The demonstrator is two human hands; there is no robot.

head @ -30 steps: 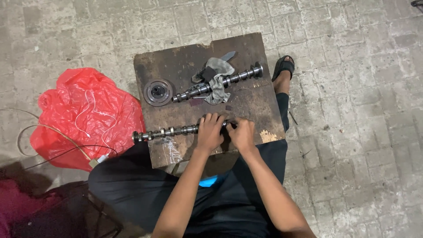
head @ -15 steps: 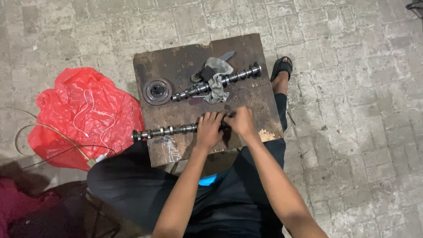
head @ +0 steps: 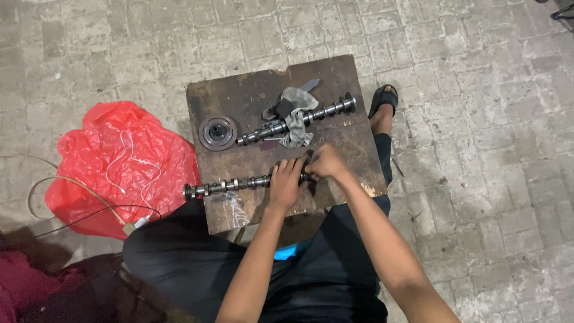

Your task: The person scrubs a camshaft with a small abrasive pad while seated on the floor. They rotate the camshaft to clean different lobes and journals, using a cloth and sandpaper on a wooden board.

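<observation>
A long metal camshaft (head: 230, 185) lies across the near part of a dark wooden board (head: 251, 96), its left end sticking out past the board's edge. My left hand (head: 286, 182) wraps around the shaft near its right part. My right hand (head: 326, 162) is closed on the shaft's right end, which is hidden under the fingers. A second camshaft (head: 317, 113) lies farther back on the board with a grey rag (head: 294, 122) draped over its middle. A round metal pulley (head: 217, 132) sits flat at the board's left.
A crumpled red plastic bag (head: 119, 161) with a thin white cable on it lies on the paved floor left of the board. A black cable loops by it. My foot in a black sandal (head: 382, 101) rests at the board's right edge. Dark red cloth lies bottom left.
My right hand has shifted slightly up and left along the shaft's right end. The near camshaft and left hand have barely moved.
</observation>
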